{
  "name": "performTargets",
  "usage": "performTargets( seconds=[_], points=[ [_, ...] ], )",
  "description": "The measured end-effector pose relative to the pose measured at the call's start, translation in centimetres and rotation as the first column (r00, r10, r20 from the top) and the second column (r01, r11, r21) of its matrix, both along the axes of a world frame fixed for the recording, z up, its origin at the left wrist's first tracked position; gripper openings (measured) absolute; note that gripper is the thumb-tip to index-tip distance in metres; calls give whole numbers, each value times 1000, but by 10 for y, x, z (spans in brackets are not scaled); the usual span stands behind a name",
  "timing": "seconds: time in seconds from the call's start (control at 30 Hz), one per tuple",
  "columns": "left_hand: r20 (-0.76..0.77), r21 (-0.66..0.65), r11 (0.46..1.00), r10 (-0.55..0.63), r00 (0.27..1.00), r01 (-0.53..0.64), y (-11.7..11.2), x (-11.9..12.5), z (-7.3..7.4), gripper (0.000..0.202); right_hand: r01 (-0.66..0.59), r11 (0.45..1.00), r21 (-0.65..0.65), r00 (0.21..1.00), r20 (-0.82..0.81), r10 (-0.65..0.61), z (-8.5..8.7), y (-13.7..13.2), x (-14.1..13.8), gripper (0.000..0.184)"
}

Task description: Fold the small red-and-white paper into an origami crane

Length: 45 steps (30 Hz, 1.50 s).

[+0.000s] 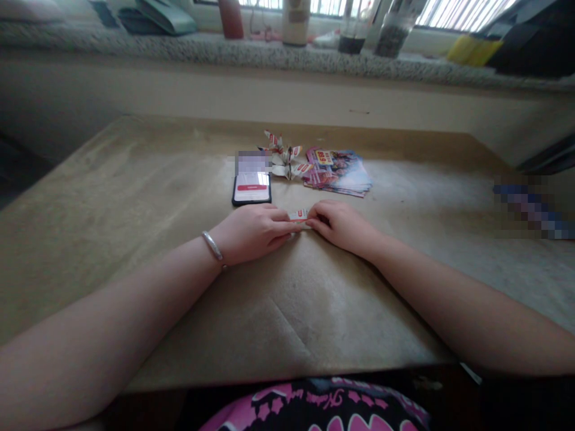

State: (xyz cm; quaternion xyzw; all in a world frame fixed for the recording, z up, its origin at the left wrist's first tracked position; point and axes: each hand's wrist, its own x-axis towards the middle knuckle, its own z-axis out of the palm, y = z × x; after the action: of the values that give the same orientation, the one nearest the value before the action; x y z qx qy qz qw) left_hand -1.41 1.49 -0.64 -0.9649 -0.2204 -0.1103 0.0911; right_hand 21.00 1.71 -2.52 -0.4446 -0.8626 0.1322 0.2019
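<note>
My left hand (251, 230) and my right hand (339, 224) meet in the middle of the brown table (135, 197). Both pinch a small folded piece of printed paper (298, 215) between their fingertips, low against the tabletop. A silver bangle (212, 245) sits on my left wrist. Just beyond the hands lies a phone (251, 187) with its screen lit. Beside the phone rest several folded paper figures (284, 157), white with red print.
A stack of colourful flyers (339, 172) lies right of the folded figures. A stone ledge (251, 54) at the back carries jars, a red bottle (230, 18) and other items. A blurred blue object (534, 209) lies at the right edge.
</note>
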Motion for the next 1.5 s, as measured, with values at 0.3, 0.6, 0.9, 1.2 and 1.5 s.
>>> performTargets(
  seconds=[0.3, 0.6, 0.9, 1.2, 1.5],
  points=[
    [-27, 85, 996, 24, 999, -22, -6, 6, 2, 32, -7, 1000, 18, 1000, -29, 8, -2, 2, 1, 6],
    [-26, 137, 989, 54, 998, -50, -9, 9, 0, 30, -174, 974, 149, 985, 21, 172, 3, -5, 13, 14],
    [-11, 139, 989, 60, 998, -58, -10, 9, 1, 29, -156, 976, 154, 988, 17, 156, 3, -5, 11, 14],
    [37, 93, 995, 28, 999, -32, -5, 7, -3, 27, -164, 973, 160, 986, 59, 156, 6, -7, 12, 16],
    [28, 86, 996, 33, 999, -36, -5, 6, -3, 29, -156, 966, 206, 983, 130, 131, 5, -9, 12, 23]
  ],
)
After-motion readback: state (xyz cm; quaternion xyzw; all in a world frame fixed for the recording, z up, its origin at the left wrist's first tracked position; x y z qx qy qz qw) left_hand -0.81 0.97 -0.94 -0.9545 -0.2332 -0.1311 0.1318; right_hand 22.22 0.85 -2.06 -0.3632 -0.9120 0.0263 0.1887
